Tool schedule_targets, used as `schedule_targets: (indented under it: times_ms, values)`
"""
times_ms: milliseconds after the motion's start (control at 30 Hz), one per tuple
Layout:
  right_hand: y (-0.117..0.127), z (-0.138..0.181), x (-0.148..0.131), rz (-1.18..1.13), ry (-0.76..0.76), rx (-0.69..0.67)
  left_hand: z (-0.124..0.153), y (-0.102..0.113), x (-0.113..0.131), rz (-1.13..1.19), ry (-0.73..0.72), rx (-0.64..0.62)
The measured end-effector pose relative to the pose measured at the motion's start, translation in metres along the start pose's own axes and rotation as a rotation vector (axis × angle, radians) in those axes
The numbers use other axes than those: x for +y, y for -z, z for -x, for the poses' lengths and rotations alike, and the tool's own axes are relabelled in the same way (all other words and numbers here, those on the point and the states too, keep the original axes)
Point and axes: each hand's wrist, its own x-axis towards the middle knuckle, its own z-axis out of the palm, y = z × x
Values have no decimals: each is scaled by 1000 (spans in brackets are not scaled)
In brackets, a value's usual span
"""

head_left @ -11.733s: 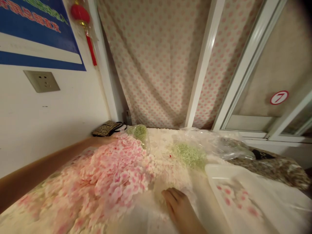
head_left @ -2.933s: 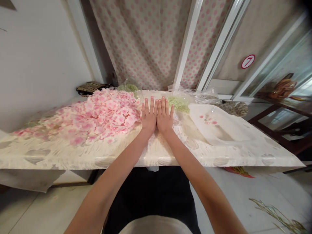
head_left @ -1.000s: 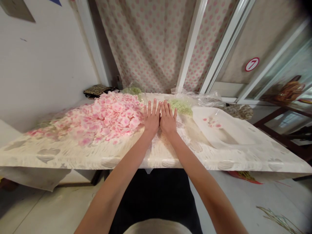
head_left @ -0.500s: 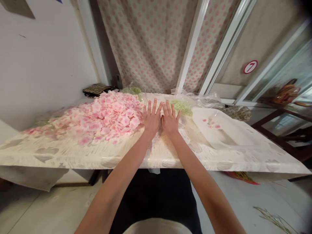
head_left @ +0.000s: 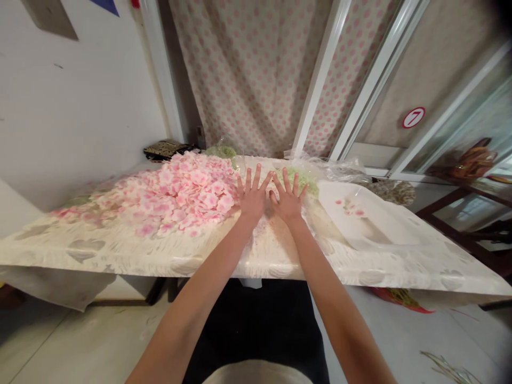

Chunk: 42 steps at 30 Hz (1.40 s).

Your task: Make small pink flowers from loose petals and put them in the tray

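Observation:
My left hand (head_left: 253, 198) is stretched out palm down over the table, fingers spread, beside a large heap of pink and white artificial flower petals (head_left: 188, 192). Close to its right, my right hand (head_left: 288, 201) is also palm down with fingers apart. Neither hand holds anything. Just beyond the right fingertips lies a pale green bundle (head_left: 306, 181). A patterned cloth covers the table (head_left: 216, 256). Whether the palms press on the cloth or hover above it, I cannot tell.
To the right is a white tray (head_left: 332, 208) with a few pink petals inside. Clear plastic wrapping (head_left: 344, 169) lies along the back edge. A dark patterned case (head_left: 168, 150) sits behind the heap. A polka-dot curtain (head_left: 248, 80) hangs at the back.
My hands have moved a little apart, and their fingers are spread wider. The whole view has shifted slightly; the petals and tray look the same.

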Motion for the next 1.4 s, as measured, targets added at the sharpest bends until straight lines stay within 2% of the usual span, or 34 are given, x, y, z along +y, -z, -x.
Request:
schedule_targets:
  times_ms: [100,233,400,533,633,700,833,900,1100,1267,1400]
  values:
    - [2,-4,6,-92,-30,32,-3,5,-1,33,15,21]
    - [6,-10,15,-509,-83,108,-7,10,-6,138,37,60]
    - [9,-17,25,-837,-140,136,-13,9,-15,404,54,89]
    - [11,-16,30,-1251,-249,130,-18,7,-17,739,104,110]
    - [13,-15,34,-1559,-326,72,-20,9,-15,1058,210,97]
    - [17,-16,38,-1728,-362,42,-20,12,-15,1291,292,45]
    - [25,-19,43,-2236,-473,-11,-21,23,-19,1721,413,-108]
    - [28,-19,44,-2425,-513,-30,-20,29,-22,1893,452,-135]
    - [26,-18,44,-2524,-544,-72,-12,29,-30,2201,596,-75]
    - [22,-18,46,-2530,-566,-123,-11,22,-29,2278,693,-128]
    - [24,-16,44,-2521,-566,-168,-14,24,-24,2285,739,-159]
